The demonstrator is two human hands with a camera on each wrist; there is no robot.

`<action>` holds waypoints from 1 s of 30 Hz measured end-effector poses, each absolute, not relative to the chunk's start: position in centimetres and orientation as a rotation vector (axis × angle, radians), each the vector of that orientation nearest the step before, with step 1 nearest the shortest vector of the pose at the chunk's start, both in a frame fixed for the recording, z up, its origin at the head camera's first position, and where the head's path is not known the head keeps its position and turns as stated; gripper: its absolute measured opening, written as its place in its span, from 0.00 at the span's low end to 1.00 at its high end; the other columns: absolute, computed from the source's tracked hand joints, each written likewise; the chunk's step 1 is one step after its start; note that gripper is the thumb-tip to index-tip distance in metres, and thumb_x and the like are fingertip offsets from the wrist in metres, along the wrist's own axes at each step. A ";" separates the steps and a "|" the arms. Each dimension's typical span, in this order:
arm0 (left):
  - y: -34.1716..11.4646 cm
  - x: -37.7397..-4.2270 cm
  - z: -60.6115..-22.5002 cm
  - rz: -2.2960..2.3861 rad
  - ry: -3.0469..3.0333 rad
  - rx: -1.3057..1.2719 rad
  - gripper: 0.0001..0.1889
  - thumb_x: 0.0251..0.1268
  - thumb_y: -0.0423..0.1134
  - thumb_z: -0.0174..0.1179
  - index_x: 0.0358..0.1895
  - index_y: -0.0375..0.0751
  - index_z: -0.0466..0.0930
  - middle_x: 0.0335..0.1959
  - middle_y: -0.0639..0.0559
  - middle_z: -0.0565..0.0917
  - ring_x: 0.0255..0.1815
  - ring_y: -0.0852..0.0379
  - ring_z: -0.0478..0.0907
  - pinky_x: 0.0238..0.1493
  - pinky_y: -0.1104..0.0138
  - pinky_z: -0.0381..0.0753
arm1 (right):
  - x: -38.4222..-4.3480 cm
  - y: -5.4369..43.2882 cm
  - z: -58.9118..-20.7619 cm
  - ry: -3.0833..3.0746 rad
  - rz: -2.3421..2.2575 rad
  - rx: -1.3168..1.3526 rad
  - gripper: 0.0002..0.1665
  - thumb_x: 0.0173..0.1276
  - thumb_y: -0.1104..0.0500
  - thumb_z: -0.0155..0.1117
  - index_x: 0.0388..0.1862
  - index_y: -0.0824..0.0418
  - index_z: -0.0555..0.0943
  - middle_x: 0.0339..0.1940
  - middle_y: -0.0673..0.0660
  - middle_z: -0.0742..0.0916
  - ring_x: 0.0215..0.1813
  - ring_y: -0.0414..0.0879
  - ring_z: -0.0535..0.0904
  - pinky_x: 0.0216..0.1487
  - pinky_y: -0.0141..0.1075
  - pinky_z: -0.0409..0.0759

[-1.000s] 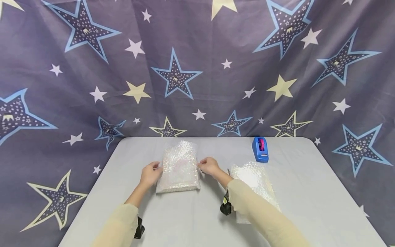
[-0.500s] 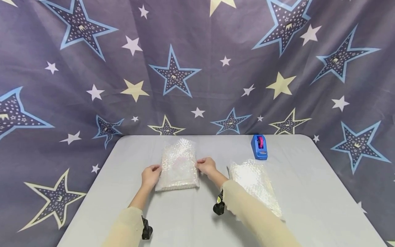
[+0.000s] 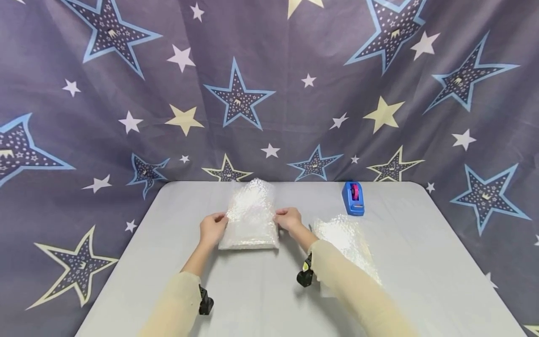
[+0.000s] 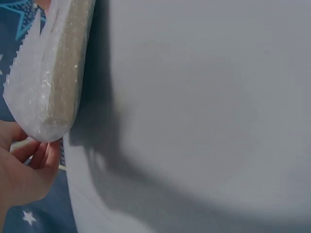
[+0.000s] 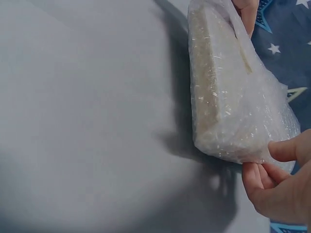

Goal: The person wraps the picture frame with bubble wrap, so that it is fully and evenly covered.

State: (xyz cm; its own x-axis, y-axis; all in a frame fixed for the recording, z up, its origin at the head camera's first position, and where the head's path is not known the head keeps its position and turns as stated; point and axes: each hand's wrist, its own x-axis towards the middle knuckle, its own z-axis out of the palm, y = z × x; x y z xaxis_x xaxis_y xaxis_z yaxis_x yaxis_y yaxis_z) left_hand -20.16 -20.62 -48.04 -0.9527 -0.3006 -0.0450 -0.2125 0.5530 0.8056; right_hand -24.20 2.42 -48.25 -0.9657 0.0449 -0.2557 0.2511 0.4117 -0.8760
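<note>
A bubble-wrap package (image 3: 251, 220) with a flat block inside is over the middle-left of the table. My left hand (image 3: 212, 229) pinches its left side, and my right hand (image 3: 288, 219) pinches the right side. In the left wrist view the wrapped package (image 4: 65, 73) shows a tan edge through the plastic, with loose wrap standing out beside it; my left hand (image 4: 24, 179) is at its end. Seen from the right wrist, thumb and fingers of my right hand (image 5: 282, 189) hold a fold of the clear wrap on the package (image 5: 228, 97).
A second bubble-wrap piece (image 3: 347, 241) lies right of the package, partly hidden under my right sleeve (image 3: 349, 281). Near the table's far edge stands a blue tape dispenser (image 3: 353, 203) with a pink roll. Behind the table (image 3: 252, 299) hangs a star-patterned cloth (image 3: 269, 42).
Both hands and the package have shifted slightly away from me and to the right. The package's far end now reaches past the table's back edge in the head view.
</note>
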 end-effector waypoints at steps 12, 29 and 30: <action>-16.1 -22.2 -47.4 -1.370 -2.685 0.333 0.17 0.65 0.37 0.55 0.52 0.31 0.82 0.47 0.36 0.85 0.50 0.42 0.81 0.54 0.53 0.81 | -25.9 6.9 -47.5 2.650 -1.427 0.280 0.14 0.58 0.63 0.65 0.43 0.64 0.86 0.44 0.60 0.89 0.45 0.50 0.85 0.45 0.34 0.85; -16.1 -21.6 -49.9 -1.437 -2.700 0.283 0.23 0.63 0.35 0.57 0.60 0.28 0.74 0.48 0.35 0.84 0.49 0.43 0.82 0.55 0.57 0.83 | -24.2 7.5 -47.1 2.816 -1.064 -0.039 0.22 0.59 0.63 0.63 0.52 0.73 0.80 0.41 0.64 0.88 0.44 0.55 0.85 0.44 0.39 0.86; -16.2 -21.5 -49.6 -1.445 -2.696 0.269 0.23 0.63 0.35 0.57 0.60 0.27 0.74 0.49 0.34 0.84 0.50 0.42 0.82 0.55 0.56 0.83 | -24.1 7.7 -46.8 2.817 -1.066 -0.047 0.26 0.60 0.62 0.63 0.57 0.72 0.77 0.46 0.65 0.88 0.48 0.56 0.85 0.49 0.40 0.86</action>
